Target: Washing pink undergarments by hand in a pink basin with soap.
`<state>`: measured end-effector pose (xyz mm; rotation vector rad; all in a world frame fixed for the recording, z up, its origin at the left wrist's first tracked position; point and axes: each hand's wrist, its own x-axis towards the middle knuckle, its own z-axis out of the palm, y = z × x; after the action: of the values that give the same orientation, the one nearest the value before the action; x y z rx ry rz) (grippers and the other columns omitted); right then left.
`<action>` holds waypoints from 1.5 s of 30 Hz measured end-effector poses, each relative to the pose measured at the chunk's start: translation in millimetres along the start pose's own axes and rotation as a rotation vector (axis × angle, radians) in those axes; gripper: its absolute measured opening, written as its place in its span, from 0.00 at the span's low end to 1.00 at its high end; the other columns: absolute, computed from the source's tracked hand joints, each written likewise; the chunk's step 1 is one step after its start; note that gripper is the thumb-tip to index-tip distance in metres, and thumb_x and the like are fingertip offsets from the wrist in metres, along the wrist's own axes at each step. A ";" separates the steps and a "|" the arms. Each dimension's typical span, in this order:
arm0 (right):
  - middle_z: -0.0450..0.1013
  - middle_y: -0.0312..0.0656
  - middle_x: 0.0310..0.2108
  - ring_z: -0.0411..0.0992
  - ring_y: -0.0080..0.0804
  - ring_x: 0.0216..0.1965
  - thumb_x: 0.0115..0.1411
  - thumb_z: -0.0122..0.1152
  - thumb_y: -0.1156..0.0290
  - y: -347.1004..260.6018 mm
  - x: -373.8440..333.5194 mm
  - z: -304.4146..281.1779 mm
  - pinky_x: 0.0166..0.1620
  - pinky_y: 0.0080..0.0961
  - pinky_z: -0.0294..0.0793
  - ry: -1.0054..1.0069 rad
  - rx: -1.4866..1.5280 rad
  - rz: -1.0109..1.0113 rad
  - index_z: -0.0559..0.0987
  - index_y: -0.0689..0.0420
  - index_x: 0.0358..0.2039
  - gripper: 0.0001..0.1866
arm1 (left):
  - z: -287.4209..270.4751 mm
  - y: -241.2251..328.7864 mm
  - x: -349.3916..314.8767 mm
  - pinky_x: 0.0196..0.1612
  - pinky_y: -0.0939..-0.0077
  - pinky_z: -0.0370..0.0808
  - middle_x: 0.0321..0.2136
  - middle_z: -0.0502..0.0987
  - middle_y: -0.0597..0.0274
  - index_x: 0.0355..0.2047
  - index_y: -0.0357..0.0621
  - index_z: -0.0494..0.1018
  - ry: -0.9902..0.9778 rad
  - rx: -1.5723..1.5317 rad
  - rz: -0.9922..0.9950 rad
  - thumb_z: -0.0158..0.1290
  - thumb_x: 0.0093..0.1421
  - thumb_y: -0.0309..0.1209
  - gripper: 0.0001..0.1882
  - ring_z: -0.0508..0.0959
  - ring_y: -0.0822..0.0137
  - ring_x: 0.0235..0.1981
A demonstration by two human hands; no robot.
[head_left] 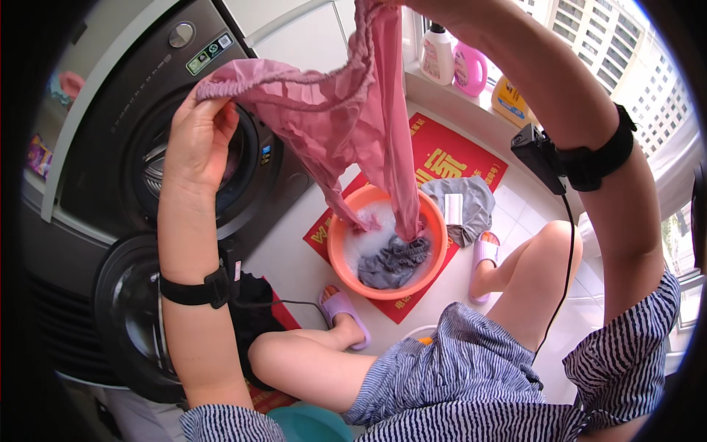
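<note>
A pair of pink trousers with a gathered elastic waistband is stretched between my two raised hands. On the left, my left hand pinches one end of the waistband. The other end hangs from my right hand, which the top edge mostly cuts off, fingers included. Both trouser legs drop into an orange basin, their ends touching the suds. Dark grey wet cloth lies in the foamy water. Beside the basin, on the floor, is a grey garment with a whitish bar on it.
At left stands a dark front-loading washing machine, its round door swung out. A red printed mat lies under the basin. Several detergent bottles line the window ledge. A teal basin sits low by my leg.
</note>
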<state>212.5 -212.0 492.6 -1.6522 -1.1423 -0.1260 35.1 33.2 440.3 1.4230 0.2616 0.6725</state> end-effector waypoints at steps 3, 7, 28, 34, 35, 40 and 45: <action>0.78 0.44 0.28 0.77 0.32 0.31 0.46 0.62 0.75 60.0 -46.9 38.3 0.38 0.28 0.76 -0.287 -0.368 0.214 0.80 0.62 0.32 0.11 | 10.7 -62.0 -34.0 0.32 0.88 0.69 0.30 0.76 0.72 0.48 0.42 0.75 -0.149 0.573 -0.197 0.56 0.57 0.22 0.17 0.72 0.82 0.27; 0.79 0.51 0.31 0.78 0.46 0.37 0.46 0.65 0.63 136.5 -116.6 67.9 0.44 0.34 0.76 -0.313 -0.468 0.554 0.81 0.59 0.31 0.15 | -25.0 -149.6 -61.3 0.32 0.77 0.72 0.23 0.72 0.68 0.45 0.45 0.78 -0.179 1.183 -0.226 0.61 0.46 0.19 0.23 0.73 0.74 0.26; 0.79 0.46 0.40 0.77 0.38 0.42 0.49 0.72 0.64 188.3 -157.4 80.2 0.47 0.31 0.76 -0.714 -0.291 0.497 0.83 0.56 0.43 0.20 | -64.4 -188.7 -79.8 0.42 0.77 0.74 0.36 0.81 0.64 0.42 0.36 0.77 -0.430 0.668 -0.370 0.61 0.57 0.29 0.14 0.78 0.73 0.36; 0.76 0.41 0.28 0.73 0.26 0.31 0.56 0.68 0.61 156.4 -160.3 113.7 0.37 0.28 0.73 -0.314 0.058 0.535 0.81 0.62 0.37 0.16 | -55.2 -218.5 -87.1 0.39 0.74 0.72 0.36 0.80 0.68 0.44 0.43 0.78 0.136 0.376 -0.416 0.55 0.65 0.35 0.11 0.78 0.72 0.35; 0.76 0.41 0.28 0.72 0.23 0.32 0.58 0.66 0.63 141.2 -160.5 120.2 0.37 0.28 0.72 -0.280 0.079 0.578 0.79 0.63 0.39 0.16 | -47.2 -218.5 -92.6 0.39 0.74 0.72 0.36 0.80 0.68 0.44 0.43 0.78 0.137 0.387 -0.413 0.55 0.65 0.35 0.11 0.78 0.72 0.35; 0.76 0.52 0.38 0.76 0.44 0.40 0.55 0.59 0.71 108.4 -200.5 177.9 0.44 0.35 0.74 -0.149 0.003 0.190 0.74 0.62 0.48 0.19 | -1.3 -230.9 -110.3 0.66 0.64 0.55 0.59 0.66 0.62 0.60 0.49 0.63 0.025 -0.626 -0.667 0.43 0.68 0.54 0.29 0.64 0.64 0.61; 0.60 0.57 0.63 0.58 0.48 0.64 0.54 0.54 0.69 79.4 -250.7 234.7 0.64 0.42 0.55 -0.226 -0.467 -0.021 0.65 0.68 0.59 0.32 | 5.3 -218.9 -116.8 0.60 0.58 0.68 0.54 0.72 0.53 0.59 0.39 0.63 -0.141 -0.748 -0.588 0.40 0.69 0.53 0.31 0.72 0.56 0.54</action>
<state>32.6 -175.9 191.6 -2.1061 -1.3737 -0.2387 5.2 -38.5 204.6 0.6158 0.2626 0.1409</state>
